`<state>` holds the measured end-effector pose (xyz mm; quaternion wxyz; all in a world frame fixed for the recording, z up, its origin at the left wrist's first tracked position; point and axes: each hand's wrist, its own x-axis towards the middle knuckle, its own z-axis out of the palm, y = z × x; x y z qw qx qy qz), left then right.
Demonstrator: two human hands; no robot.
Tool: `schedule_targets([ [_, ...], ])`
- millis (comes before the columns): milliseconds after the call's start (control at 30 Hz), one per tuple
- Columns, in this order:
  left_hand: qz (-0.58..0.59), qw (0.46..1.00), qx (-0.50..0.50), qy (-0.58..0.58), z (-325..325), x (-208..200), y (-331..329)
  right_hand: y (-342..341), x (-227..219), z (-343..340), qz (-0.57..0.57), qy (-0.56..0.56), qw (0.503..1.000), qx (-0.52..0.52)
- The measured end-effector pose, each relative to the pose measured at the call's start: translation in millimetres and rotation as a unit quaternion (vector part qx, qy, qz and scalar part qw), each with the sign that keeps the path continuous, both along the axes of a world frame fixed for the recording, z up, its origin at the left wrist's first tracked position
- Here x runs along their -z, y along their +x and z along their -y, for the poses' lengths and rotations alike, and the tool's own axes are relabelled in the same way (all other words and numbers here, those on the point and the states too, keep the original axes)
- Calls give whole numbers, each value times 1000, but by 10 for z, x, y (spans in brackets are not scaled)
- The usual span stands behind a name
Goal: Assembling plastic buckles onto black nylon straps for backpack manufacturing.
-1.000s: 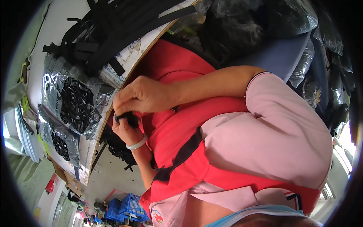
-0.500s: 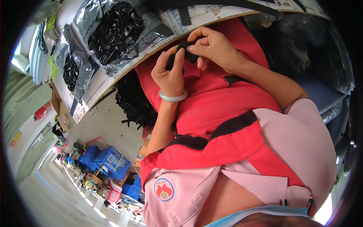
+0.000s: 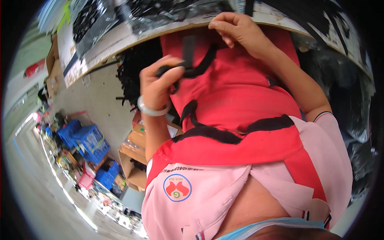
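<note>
My left hand is closed round a black fabric strap, thumb pressing it against the fingers. One length of the strap curves up to the right, and a blurred flat piece rises beside it over my red apron. At the table's edge, up and to the right, my right hand has its thumb and fingertips drawn together, with nothing visible between them and apart from the strap. Another short black strap lies curled on the apron near its black-trimmed upper edge.
The white worktable crosses the top, holding plastic bags of black parts and black strips. Under it hangs a heap of black straps. Cardboard boxes and blue crates stand at left; dark plastic bags at right.
My hands have moved apart: the left came down and left with the strap, while the right rose to the table edge. The bunched black piece now shows as a strap trailing from my left hand.
</note>
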<state>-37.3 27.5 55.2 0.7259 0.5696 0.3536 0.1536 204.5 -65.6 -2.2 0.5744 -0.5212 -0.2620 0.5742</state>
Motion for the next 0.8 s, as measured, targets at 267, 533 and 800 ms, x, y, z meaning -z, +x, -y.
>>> schedule_targets([
  [267, -85, 931, -315, 163, -184, -169, -1292, -471, -92, -124, 149, 4, 967, -208],
  [533, 55, 968, -242, -37, 258, 586, 62, -737, -200, -251, 126, -18, 972, -197],
  [800, 104, 982, -109, -116, 260, 739, 364, -603, -94, -142, 66, -47, 988, -134],
])
